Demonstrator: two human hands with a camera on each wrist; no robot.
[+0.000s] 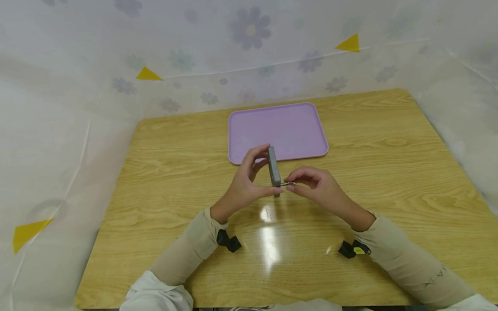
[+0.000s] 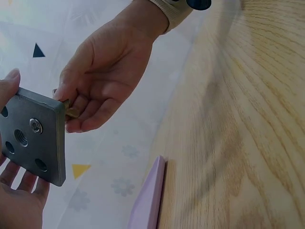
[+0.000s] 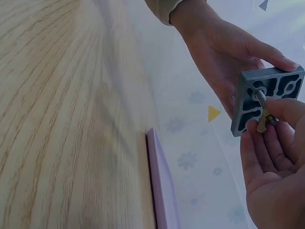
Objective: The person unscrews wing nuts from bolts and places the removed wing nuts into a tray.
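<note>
My left hand (image 1: 243, 185) grips a grey square metal plate (image 1: 274, 166) by its edges, holding it upright above the table. The left wrist view shows several holes in the plate's flat face and a round bolt head (image 2: 35, 125) in one of them. From the ribbed back, in the right wrist view, the threaded bolt (image 3: 260, 97) sticks out through a corner hole. A brass-coloured wing nut (image 3: 262, 125) sits on the bolt's shank, away from the plate. My right hand (image 1: 320, 188) pinches the wing nut between thumb and fingers, which partly hide it.
Behind the hands a purple tray (image 1: 278, 129) lies on the wood-grain table (image 1: 186, 151). A flower-patterned white sheet (image 1: 253, 56) with yellow tape triangles hangs along the far side and both sides. Each sleeve carries a small black wrist camera (image 1: 229, 242).
</note>
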